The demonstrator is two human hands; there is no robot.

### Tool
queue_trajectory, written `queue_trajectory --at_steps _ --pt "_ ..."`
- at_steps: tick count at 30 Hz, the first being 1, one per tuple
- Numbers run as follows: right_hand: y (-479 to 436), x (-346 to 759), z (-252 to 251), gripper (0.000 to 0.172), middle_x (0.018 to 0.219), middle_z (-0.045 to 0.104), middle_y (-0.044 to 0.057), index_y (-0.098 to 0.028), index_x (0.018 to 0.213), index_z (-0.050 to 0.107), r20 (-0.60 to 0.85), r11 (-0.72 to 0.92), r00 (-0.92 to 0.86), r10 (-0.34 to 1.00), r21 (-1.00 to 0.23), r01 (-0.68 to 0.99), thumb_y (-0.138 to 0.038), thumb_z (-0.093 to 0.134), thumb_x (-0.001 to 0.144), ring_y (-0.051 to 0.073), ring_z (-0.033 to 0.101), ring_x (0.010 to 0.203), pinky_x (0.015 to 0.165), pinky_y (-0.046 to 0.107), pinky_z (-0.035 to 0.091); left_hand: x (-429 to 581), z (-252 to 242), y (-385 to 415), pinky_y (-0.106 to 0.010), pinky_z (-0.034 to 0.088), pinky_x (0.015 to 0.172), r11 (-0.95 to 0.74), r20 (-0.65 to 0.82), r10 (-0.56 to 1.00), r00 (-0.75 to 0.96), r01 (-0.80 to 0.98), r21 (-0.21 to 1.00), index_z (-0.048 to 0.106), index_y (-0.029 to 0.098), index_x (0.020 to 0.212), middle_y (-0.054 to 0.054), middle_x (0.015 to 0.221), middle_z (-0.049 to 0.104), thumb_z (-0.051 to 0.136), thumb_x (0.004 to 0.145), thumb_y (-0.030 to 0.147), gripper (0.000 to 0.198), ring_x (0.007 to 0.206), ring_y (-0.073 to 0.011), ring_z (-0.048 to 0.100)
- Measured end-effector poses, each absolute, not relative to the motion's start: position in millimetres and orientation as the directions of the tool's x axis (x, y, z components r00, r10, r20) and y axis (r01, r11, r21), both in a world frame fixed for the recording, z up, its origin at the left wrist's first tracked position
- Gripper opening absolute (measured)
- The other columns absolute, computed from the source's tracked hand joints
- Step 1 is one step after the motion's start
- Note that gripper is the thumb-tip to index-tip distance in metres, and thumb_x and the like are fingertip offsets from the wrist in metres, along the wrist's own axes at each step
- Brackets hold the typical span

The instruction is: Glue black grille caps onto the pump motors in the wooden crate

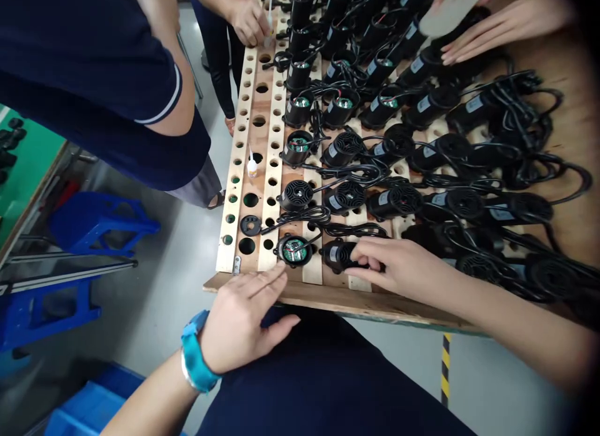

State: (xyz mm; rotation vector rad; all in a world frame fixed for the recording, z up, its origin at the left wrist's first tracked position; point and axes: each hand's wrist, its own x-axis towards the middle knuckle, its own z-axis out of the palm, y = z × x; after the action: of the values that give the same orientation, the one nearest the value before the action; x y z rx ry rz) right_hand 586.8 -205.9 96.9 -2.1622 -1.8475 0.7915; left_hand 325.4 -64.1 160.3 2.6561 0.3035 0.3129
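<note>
Fingers of the left hand (246, 314) lie loosely extended at the counter's (328, 298) edge, with no visible hold on anything, by the open pot's (294, 251) seven o'clock. At the pot's three o'clock, the right hand's (398, 264) fingers curl closed around the black cylinder's (341, 256) end. Handling that cylinder looks like the step in hand, calling for a steady grip. In view, its long axis runs nine to three, label towards nine, gripped end towards three.

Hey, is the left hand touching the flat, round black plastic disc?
Apart. The head view shows a pale wooden strip between the left hand and the flat, round black plastic disc.
</note>
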Motion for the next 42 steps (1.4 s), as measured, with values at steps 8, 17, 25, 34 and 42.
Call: queue_trajectory --at_steps 8,17,25,34,42 --pt "-169.7 591.7 101.4 0.025 0.063 0.058 0.000 -0.021 0.065 0.048 -0.565 -0.306 0.022 0.825 -0.412 0.858 -0.036 0.064 0.076 0.014 0.050 0.058 0.053 0.026 0.032 300.9 152.1 -42.7 -0.035 0.057 0.088 -0.809 0.170 0.401 0.900 0.261 0.527 0.056 0.008 0.121 -0.020 0.120 0.064 0.069 0.078 0.031 0.051 0.107 -0.0237 0.065" --pt "-148.2 582.4 114.6 0.026 0.067 0.059 0.001 -0.021 0.064 0.047 -0.733 -0.358 0.086 0.675 -0.223 0.907 -0.031 0.067 0.075 0.016 0.051 0.063 0.055 0.027 0.030 296.2 152.9 -15.9 -0.033 0.054 0.094 -0.745 0.229 0.518 0.824 0.304 0.594 0.059 0.009 0.118 -0.020 0.122 0.063 0.073 0.073 0.022 0.049 0.109 -0.0228 0.063" --pt "-152.5 590.6 105.3 0.022 0.060 0.058 0.000 -0.020 0.059 0.050 -0.675 -0.358 0.035 0.737 -0.345 0.868 -0.029 0.061 0.076 0.014 0.050 0.057 0.055 0.026 0.031 293.0 134.3 28.1 -0.036 0.055 0.093 -0.689 0.208 0.598 0.774 0.364 0.627 0.063 0.013 0.112 -0.015 0.118 0.066 0.072 0.074 0.027 0.041 0.108 -0.0240 0.064" --pt "-159.9 580.9 109.0 0.020 0.069 0.058 0.003 -0.021 0.066 0.041 -0.659 -0.369 0.081 0.748 -0.311 0.876 -0.022 0.059 0.075 0.018 0.050 0.064 0.057 0.028 0.031 415.6 110.3 50.9 -0.046 0.046 0.102 -0.844 0.078 0.165 0.983 0.100 0.527 0.045 0.008 0.133 -0.019 0.142 0.046 0.059 0.082 0.040 0.062 0.127 -0.0298 0.049" --pt "-158.9 573.1 120.9 0.021 0.075 0.058 0.005 -0.021 0.067 0.038 -0.656 -0.448 0.125 0.744 -0.352 0.822 -0.014 0.055 0.077 0.019 0.050 0.068 0.061 0.029 0.030 469.6 71.6 40.2 -0.052 0.023 0.114 -0.979 0.015 -0.058 0.998 -0.060 0.197 0.025 0.010 0.145 -0.009 0.155 0.022 0.034 0.093 0.030 0.056 0.144 -0.0263 0.016"
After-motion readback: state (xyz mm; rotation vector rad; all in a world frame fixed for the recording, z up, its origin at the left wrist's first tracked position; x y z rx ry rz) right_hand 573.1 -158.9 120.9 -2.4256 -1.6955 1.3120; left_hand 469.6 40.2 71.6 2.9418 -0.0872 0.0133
